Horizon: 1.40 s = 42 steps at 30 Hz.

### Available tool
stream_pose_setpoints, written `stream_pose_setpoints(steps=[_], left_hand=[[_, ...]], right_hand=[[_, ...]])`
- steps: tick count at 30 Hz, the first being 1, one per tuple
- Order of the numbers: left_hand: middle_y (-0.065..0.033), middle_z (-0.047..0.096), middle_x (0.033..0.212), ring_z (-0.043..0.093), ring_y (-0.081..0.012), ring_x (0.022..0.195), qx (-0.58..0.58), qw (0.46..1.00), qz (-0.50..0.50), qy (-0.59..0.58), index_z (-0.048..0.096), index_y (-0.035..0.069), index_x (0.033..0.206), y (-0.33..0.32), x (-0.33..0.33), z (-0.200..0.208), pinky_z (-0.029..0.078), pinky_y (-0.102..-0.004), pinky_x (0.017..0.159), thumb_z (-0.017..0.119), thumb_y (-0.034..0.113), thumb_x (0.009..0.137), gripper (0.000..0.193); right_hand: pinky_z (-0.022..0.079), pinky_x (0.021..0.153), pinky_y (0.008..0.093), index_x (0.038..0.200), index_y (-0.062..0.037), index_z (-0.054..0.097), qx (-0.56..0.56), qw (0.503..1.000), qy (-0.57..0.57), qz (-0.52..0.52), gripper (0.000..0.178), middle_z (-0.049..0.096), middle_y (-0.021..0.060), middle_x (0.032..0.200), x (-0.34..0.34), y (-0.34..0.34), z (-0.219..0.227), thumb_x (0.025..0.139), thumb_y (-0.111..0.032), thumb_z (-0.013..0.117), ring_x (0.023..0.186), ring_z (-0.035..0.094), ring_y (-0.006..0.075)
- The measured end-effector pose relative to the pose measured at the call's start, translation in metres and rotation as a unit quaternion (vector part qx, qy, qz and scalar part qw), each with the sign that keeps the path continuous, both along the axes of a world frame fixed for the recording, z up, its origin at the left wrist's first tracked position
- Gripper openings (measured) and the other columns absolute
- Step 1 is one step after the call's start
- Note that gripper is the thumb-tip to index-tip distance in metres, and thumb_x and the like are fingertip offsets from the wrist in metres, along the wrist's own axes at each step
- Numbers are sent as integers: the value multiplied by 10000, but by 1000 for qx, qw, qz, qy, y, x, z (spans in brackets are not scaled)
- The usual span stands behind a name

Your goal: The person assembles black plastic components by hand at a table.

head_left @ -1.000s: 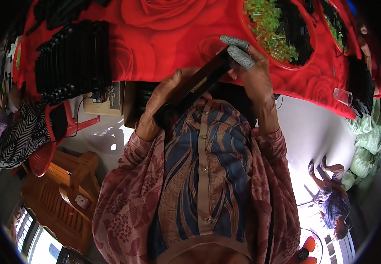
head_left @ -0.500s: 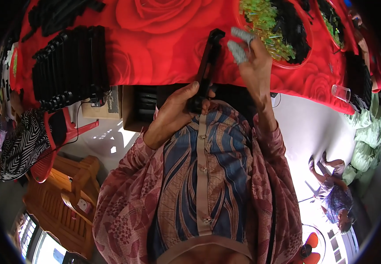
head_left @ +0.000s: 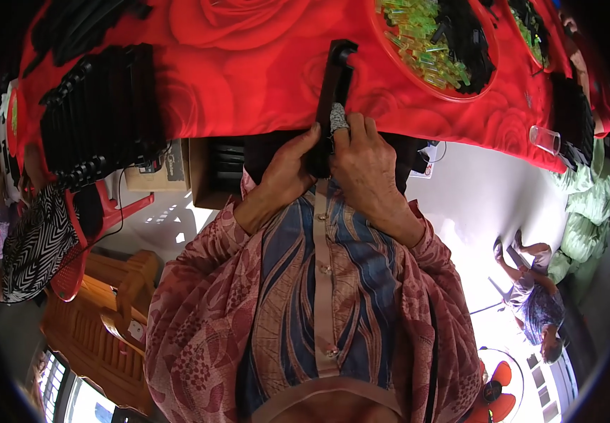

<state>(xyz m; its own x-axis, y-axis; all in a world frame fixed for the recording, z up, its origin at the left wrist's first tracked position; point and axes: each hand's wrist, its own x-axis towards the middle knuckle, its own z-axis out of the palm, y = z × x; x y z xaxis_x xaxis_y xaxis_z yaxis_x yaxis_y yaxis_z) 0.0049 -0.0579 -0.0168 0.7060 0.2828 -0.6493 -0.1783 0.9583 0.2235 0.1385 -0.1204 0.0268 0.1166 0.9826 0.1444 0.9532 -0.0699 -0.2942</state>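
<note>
A long black plastic bar [head_left: 336, 74] with a hooked, clip-like far end stands up from my lap over the table's front edge. My left hand [head_left: 284, 173] grips its lower part, thumb along its side. Against the bar's right side, my right hand [head_left: 368, 162] is closed, with a grey-white covering on a fingertip pressed to it. Whether a small piece sits under those fingers is hidden. To the right of the bar's far end lies a round red tray [head_left: 388, 56], holding yellow-green clear pieces [head_left: 418, 42] and small black pieces [head_left: 471, 53].
A row of similar black bars [head_left: 100, 109] lies on the red rose-patterned tablecloth [head_left: 234, 77] at left. Farther right are a clear cup [head_left: 545, 139] and another stack of black bars [head_left: 571, 113]. An open cardboard box [head_left: 203, 173] stands below the table; a person [head_left: 534, 299] sits at right.
My right hand has come from beside the tray down and left onto the black bar. My left hand still holds the bar.
</note>
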Motion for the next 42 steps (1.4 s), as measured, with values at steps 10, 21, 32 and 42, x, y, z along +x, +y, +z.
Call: stream_pose_setpoints(steps=[10, 21, 32, 42], left_hand=[[-45, 640, 1112, 619, -172, 992, 25, 1000, 1, 6, 567, 67, 1238, 0, 3, 0, 500, -338, 863, 449, 345, 1050, 355], [-51, 619, 1163, 581, -195, 1082, 19, 999, -13, -48, 546, 91, 1241, -4, -6, -19, 453, -373, 964, 412, 408, 1055, 392], [-60, 616, 1154, 582, -197, 1056, 28, 999, -6, -18, 538, 85, 1253, -4, 1, -7, 466, -372, 912, 422, 392, 1053, 384], [-97, 616, 958, 580, -184, 754, 37, 998, -46, -23, 523, 51, 1190, 1, -3, 3, 464, -319, 705, 399, 369, 1063, 364]], right_hand=[[539, 579, 378, 803, -7, 592, -39, 991, 129, -10, 191, 563, 151, 906, 15, 3, 3, 629, -42, 663, 779, 654, 299], [574, 643, 372, 908, 41, 580, -40, 991, 122, 43, 318, 526, 184, 982, 6, -20, -1, 623, -42, 695, 956, 619, 322], [540, 620, 433, 930, 53, 575, -50, 975, 217, 1, 248, 560, 186, 969, 13, -12, 3, 697, 6, 646, 758, 655, 367], [544, 637, 409, 975, 17, 652, -45, 952, 293, 74, 261, 618, 155, 920, 51, -6, 16, 721, -1, 709, 751, 663, 341]])
